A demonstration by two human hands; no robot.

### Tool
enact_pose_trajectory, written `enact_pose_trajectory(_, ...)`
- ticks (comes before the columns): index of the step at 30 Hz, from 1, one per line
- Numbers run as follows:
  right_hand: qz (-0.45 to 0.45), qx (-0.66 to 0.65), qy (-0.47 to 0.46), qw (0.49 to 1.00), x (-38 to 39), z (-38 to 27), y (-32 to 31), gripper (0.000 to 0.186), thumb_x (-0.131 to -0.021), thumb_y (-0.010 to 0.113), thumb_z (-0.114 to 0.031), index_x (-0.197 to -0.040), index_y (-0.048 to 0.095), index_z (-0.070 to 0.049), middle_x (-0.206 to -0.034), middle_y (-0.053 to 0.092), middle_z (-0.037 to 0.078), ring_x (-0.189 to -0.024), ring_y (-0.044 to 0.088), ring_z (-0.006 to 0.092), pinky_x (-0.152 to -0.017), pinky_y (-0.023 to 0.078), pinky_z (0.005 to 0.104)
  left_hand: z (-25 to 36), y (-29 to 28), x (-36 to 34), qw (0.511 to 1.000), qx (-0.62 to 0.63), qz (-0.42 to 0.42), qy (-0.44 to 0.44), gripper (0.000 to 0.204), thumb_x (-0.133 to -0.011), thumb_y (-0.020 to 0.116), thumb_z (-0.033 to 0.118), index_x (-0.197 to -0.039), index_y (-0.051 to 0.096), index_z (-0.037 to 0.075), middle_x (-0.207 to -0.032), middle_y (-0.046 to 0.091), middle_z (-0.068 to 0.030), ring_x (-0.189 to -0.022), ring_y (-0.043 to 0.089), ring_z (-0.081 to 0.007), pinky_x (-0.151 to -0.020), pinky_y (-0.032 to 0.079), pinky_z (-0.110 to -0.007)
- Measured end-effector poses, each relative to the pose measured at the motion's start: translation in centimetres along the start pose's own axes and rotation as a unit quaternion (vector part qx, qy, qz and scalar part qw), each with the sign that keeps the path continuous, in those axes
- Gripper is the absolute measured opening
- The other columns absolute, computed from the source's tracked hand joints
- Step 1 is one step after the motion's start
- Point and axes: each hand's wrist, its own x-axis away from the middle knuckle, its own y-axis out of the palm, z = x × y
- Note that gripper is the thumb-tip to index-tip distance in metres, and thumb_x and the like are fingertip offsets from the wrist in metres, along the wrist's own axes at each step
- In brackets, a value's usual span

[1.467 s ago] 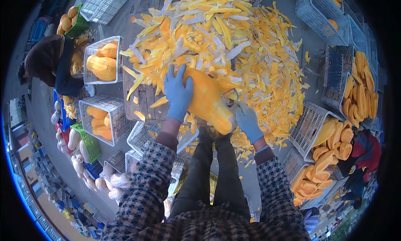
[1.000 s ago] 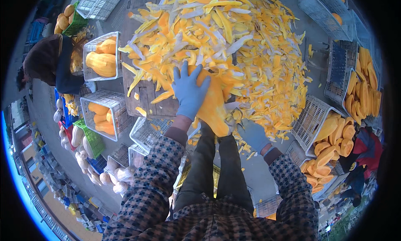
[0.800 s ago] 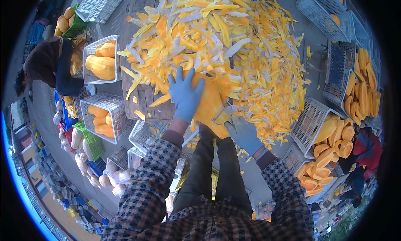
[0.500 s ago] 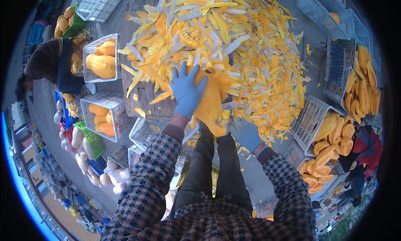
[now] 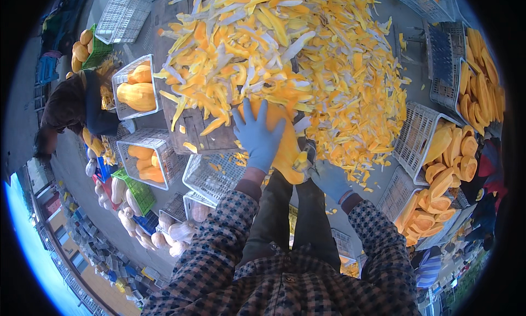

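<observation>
My left hand (image 5: 257,138), in a blue-grey glove, lies with spread fingers over a peeled orange squash (image 5: 287,149), holding it at the near edge of a wooden table (image 5: 193,131). The squash slants toward me, its lower end above my legs. By that end, my right hand (image 5: 331,181), gloved too, has its fingers curled. Whatever it grips is small and hard to make out. A yellowish piece of peel (image 5: 301,160) shows between the squash and that hand. Beyond both hands rises a big heap of orange and pale peels (image 5: 350,86).
White crates of peeled squash stand left (image 5: 158,99) and right (image 5: 408,135). An empty-looking crate (image 5: 205,179) sits below the table edge. Unpeeled pale squashes (image 5: 178,232) lie lower left. A person (image 5: 68,105) bends at far left; another in red (image 5: 493,168) is at far right.
The view has shifted, so the crates and heap sit differently in it. My left hand still lies on the squash. My right hand stays close to its lower end.
</observation>
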Motion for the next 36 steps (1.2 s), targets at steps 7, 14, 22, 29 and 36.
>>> enact_pose_trajectory(7,0.048,0.030,-0.004,0.998,1.5,0.8,1.2,0.032,-0.092,0.063,-0.042,-0.094,0.059,-0.010,-0.084,0.064,0.013,-0.067,0.068,0.0357,-0.059,0.054,0.0481,0.1,0.4,0.9,0.999,0.019,0.021,-0.035,0.069,-0.077,0.078,0.049,-0.139,0.062,0.023,-0.156,0.039,-0.0172,-0.142,0.030,-0.0521,-0.107,0.035,-0.062)
enact_pose_trajectory(14,0.205,0.036,0.004,0.978,-5.9,0.2,-1.1,0.029,-0.096,0.060,-0.037,-0.098,0.061,-0.009,-0.084,0.066,0.016,-0.069,0.069,0.0340,-0.060,0.054,0.0486,-1.7,-0.5,-3.6,0.996,0.056,0.038,-0.052,0.068,-0.081,0.077,0.043,-0.141,0.059,0.017,-0.156,0.039,-0.0212,-0.140,0.038,-0.0463,-0.110,0.037,-0.055)
enact_pose_trajectory(22,0.150,-0.448,0.348,0.810,-2.6,-1.1,4.8,0.031,-0.103,0.052,-0.035,-0.101,0.063,-0.006,-0.076,0.065,0.011,-0.051,0.058,0.0229,-0.044,0.046,0.0357,-3.5,0.8,-1.6,0.931,0.285,0.089,-0.211,0.088,-0.083,0.079,0.038,-0.153,0.038,0.003,-0.151,0.039,-0.0259,-0.137,0.044,-0.0408,-0.115,0.036,-0.045)
enact_pose_trajectory(29,0.285,-0.739,0.354,0.498,-4.4,-6.0,7.3,0.037,-0.103,0.053,-0.038,-0.101,0.062,-0.003,-0.076,0.059,0.003,-0.048,0.049,0.0118,-0.038,0.040,0.0276,-4.1,1.6,-2.4,0.923,0.282,0.100,-0.241,0.087,-0.089,0.074,0.037,-0.154,0.033,-0.005,-0.150,0.040,-0.0277,-0.138,0.044,-0.0373,-0.115,0.036,-0.043)
enact_pose_trajectory(36,0.385,-0.572,0.218,0.690,-12.3,-5.0,0.6,0.033,-0.105,0.053,-0.029,-0.095,0.060,0.001,-0.074,0.051,-0.001,-0.065,0.043,0.0097,-0.059,0.038,0.0291,-4.9,1.5,-6.5,0.888,0.375,0.154,-0.215,0.081,-0.096,0.067,0.033,-0.153,0.028,-0.010,-0.156,0.033,-0.0288,-0.142,0.040,-0.0373,-0.118,0.032,-0.040)
